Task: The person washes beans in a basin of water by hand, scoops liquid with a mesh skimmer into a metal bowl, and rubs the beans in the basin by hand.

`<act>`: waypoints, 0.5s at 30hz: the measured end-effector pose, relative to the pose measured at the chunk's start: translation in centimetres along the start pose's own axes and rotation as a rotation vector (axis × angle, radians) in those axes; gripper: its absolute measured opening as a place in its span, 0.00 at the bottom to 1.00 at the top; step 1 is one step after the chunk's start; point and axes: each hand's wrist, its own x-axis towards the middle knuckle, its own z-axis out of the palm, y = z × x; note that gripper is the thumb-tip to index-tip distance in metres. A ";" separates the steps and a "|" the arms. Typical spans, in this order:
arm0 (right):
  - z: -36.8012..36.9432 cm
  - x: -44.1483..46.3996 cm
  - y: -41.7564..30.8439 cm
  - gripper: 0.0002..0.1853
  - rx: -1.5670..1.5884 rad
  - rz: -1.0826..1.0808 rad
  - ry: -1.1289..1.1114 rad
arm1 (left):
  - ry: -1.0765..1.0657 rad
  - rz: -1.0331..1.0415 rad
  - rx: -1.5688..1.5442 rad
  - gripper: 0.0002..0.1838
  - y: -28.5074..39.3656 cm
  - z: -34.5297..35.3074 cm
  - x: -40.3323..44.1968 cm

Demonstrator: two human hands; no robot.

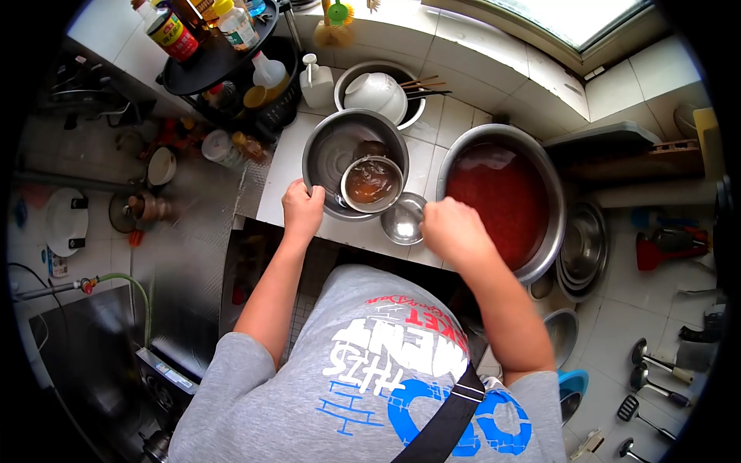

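Fingers: left hand point(303, 207) clamped on rim of basin point(323, 154), right hand point(454, 229) closed on small metal bowl point(402, 219); basin tilt could slide inner bowl point(371, 207), spilling its liquid point(372, 182).

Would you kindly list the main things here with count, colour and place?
Counter: one, white, centre
Large basin: one, silver, right, red contents
Pot: one, grey, centre
Inner bowl: one, silvery, inside pot
Scoop: one, silver, beside pot
Rear basin: one, silver, behind pot
Crockery: two or more, white, rear basin
Chopsticks: several, brown and black, rear basin
Pump bottle: one, white, beside rear basin
Rack: one, black, upper left
Bottles: several, mixed colours, on rack
Utensils: several, black and silver, lower right
Shirt: one, grey, bottom
Left hand: one, bare, gripping pot
Right hand: one, bare, gripping scoop
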 end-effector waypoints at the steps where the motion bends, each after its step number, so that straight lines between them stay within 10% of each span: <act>1: -0.8 0.7 0.4 0.10 -0.049 -0.011 -0.026 | -0.007 -0.005 -0.009 0.14 0.0 0.2 -0.1; 15: -8.2 4.3 -0.2 0.05 -0.535 -0.034 -0.083 | -0.035 -0.113 -0.121 0.13 0.5 2.7 -0.2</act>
